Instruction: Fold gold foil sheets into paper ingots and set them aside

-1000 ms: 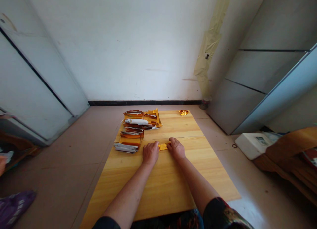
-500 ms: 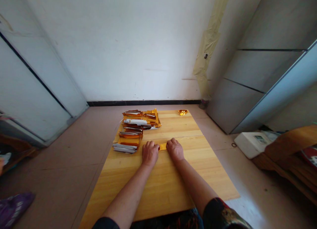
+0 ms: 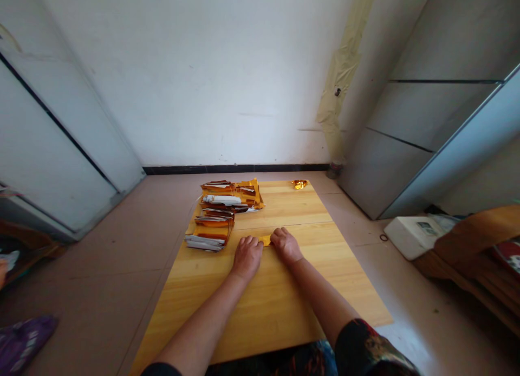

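A narrow gold foil strip [image 3: 266, 240] lies on the pale wooden board [image 3: 260, 305], and only a short piece shows between my hands. My left hand [image 3: 247, 258] and my right hand [image 3: 286, 246] both have their fingers on its ends, which are hidden beneath them. Just left of my left hand are stacked bundles of gold and silver foil sheets [image 3: 211, 232], with a second stack [image 3: 231, 196] beyond them. A crumpled gold foil piece [image 3: 299, 184] sits at the board's far edge.
The board lies on a beige tiled floor [image 3: 101, 267] and ends near a white wall [image 3: 195, 78]. A white plastic box [image 3: 412, 236] and a wooden piece of furniture [image 3: 475, 246] stand at the right. Grey panels [image 3: 439, 132] rise beyond them. A purple slipper [image 3: 24, 343] lies at lower left.
My hands have moved closer together, so less of the gold strip shows between them. The foil stacks and the crumpled piece have stayed in place.
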Tool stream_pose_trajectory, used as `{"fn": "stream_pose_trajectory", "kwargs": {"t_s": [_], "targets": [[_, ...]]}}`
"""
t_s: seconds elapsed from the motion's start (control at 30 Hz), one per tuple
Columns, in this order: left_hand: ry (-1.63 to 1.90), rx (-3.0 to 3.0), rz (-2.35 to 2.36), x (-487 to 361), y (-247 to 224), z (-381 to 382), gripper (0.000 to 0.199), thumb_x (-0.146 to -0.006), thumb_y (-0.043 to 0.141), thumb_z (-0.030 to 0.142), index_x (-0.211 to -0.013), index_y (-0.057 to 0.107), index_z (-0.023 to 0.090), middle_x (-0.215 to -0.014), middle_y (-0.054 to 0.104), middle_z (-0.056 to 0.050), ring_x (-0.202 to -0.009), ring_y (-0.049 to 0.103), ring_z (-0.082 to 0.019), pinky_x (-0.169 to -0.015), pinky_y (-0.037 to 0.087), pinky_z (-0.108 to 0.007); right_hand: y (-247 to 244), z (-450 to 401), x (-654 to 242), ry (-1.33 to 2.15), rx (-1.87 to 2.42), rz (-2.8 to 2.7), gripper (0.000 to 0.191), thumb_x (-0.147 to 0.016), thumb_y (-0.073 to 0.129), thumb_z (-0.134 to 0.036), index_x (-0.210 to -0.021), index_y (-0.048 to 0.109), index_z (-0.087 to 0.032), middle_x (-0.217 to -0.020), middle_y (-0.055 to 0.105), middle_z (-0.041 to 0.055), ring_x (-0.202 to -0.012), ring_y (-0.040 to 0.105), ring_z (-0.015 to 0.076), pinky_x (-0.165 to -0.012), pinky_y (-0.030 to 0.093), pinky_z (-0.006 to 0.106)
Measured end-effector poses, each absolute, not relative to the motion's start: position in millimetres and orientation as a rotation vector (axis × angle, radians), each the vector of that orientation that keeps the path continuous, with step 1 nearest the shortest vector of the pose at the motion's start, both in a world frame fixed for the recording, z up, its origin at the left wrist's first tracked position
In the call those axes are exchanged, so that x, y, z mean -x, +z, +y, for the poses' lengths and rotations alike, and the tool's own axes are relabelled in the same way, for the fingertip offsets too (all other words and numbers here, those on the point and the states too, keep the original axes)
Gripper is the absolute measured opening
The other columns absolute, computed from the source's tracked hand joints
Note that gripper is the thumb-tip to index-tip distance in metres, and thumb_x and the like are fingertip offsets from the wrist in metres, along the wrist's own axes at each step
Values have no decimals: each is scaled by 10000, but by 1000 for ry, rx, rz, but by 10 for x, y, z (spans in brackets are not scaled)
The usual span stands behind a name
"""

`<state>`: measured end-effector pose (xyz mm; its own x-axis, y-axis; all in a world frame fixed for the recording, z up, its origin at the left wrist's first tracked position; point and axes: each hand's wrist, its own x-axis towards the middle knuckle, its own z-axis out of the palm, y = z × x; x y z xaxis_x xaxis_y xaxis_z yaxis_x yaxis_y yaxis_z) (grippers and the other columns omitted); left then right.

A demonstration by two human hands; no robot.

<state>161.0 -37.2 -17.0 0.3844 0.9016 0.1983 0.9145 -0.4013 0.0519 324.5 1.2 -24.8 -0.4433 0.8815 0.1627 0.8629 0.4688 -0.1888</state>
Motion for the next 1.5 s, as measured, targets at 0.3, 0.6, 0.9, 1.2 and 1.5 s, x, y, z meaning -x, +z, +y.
{"fn": "stream_pose_trajectory", "kwargs": {"t_s": [0.3,0.6,0.9,1.2,1.5], "targets": [[-521,2588,-1601,-1481,-148,-534,256,-875,436,167,-1028,613,273,-1124,620,-51,-992,516,-212,-814,320,-383,-196,-7,-3133,309,1827,-2095,103,-775,551,-162,-769,653,-180,-852,616,46,-828,543,152,-698,363,221],[-576,2552,-1664,-1490,-217,-533,288,-843,475,153,-1037,635,293,-1159,629,-32,-1001,530,-222,-795,333,-389,-199,-136,-2964,294,1940,-1885,171,-684,684,-332,-764,632,-190,-861,593,49,-848,506,190,-674,314,259],[-578,2567,-1759,-1482,-211,-527,293,-827,493,155,-1021,649,309,-1178,621,-16,-1016,514,-221,-818,316,-399,-305,-52,-3103,394,1797,-1857,109,-674,587,-93,-705,650,-176,-797,604,43,-800,529,165,-701,367,237],[-559,2551,-1733,-1478,-210,-536,299,-808,502,142,-1014,646,303,-1183,621,-8,-1001,514,-220,-804,321,-394,-468,44,-3273,565,1614,-1706,239,-628,506,8,-679,639,-184,-757,615,20,-721,578,139,-673,441,218],[-600,2545,-1714,-1472,-203,-548,272,-837,478,173,-1006,649,300,-1178,625,-17,-988,517,-216,-796,328,-392,-431,63,-3368,535,1606,-1661,237,-632,454,-24,-612,629,-183,-720,630,34,-677,590,145,-675,456,236]]}}
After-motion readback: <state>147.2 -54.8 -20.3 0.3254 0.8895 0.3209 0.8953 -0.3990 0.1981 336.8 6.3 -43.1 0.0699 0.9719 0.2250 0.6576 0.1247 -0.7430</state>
